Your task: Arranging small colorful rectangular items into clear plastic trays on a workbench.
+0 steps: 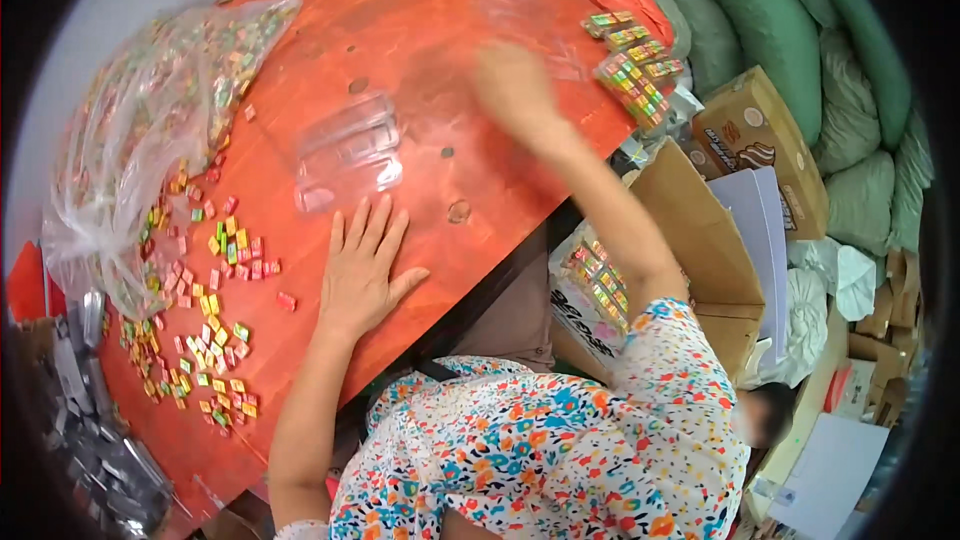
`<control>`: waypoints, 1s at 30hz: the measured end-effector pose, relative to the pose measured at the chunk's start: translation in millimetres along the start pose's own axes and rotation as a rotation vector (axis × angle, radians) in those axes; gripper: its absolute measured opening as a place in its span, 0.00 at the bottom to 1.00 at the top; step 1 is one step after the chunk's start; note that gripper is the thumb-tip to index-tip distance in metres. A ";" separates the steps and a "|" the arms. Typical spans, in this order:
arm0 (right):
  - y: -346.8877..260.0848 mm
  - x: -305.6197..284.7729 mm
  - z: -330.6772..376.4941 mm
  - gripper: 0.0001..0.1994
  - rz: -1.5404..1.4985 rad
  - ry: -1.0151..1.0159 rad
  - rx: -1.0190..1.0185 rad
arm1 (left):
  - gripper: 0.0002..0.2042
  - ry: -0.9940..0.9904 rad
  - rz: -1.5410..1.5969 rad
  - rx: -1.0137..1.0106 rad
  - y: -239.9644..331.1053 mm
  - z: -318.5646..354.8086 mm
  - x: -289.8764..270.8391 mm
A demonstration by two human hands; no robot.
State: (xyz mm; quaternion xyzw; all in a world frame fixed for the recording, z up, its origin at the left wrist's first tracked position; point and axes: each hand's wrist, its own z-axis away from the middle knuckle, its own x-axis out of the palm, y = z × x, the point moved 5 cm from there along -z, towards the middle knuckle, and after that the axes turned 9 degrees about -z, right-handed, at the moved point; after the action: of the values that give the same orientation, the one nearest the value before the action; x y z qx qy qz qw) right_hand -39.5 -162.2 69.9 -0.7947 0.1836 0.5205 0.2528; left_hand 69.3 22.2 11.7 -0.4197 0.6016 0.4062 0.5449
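My left hand (365, 275) lies flat on the orange-red tabletop, fingers stretched out. Its fingertips are right by the lower edge of a clear plastic tray (350, 152) with moulded compartments, which holds nothing. Farther off, my right hand (512, 90) is over the table and smeared by motion, so its fingers do not show clearly. A second clear plastic tray (530, 25), also blurred, is just beyond the right hand; I cannot tell if they touch. Small wrapped candies (215, 335) in red, yellow and green lie loose left of my left hand.
A large clear bag of candies (150, 130) slumps at the table's left. Filled candy packs (632, 85) stack at the right edge. Beside the table stand an open cardboard box (700, 240), a brown carton (765, 155) and green sacks (770, 20). Dark plastic pieces (105, 450) crowd the lower left.
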 end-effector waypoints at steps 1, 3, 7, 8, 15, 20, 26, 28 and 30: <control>38.3 -10.0 11.2 0.09 -0.050 0.125 0.157 | 0.38 -0.005 0.005 -0.011 0.3 -0.6 -0.2; 105.7 -21.2 53.5 0.08 0.222 0.244 0.252 | 0.36 0.055 0.011 0.001 1.9 -0.7 -4.3; 167.0 -19.9 105.0 0.08 0.272 0.237 0.291 | 0.33 0.176 0.129 0.027 0.6 -3.1 -1.0; 158.4 -14.4 93.9 0.08 0.247 0.230 0.257 | 0.33 0.265 0.135 0.037 -2.1 -1.6 -2.8; 107.0 41.9 -18.6 0.11 -0.101 0.043 0.071 | 0.35 0.305 -0.135 -0.304 -69.7 -65.2 -18.7; 69.4 68.0 -70.4 0.15 -0.250 -0.268 0.074 | 0.39 -0.008 -0.048 -0.266 -43.5 -71.9 -7.3; -11.4 65.1 -53.8 0.14 -0.471 -0.391 -0.041 | 0.40 0.129 0.020 -0.335 -5.8 -37.9 0.1; -44.9 51.3 -47.9 0.14 -0.402 -0.411 -0.020 | 0.40 0.199 0.029 -0.304 -1.2 -21.1 -5.4; -74.9 41.4 -52.8 0.14 -0.255 -0.352 -0.089 | 0.39 0.377 0.044 -0.255 4.1 4.8 -16.1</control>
State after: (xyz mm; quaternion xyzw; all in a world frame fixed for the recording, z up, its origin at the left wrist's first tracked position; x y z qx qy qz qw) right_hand 57.0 -134.4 65.1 -0.7189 0.0115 0.6225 0.3091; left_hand 67.8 29.1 27.6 -0.5403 0.6456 0.4052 0.3564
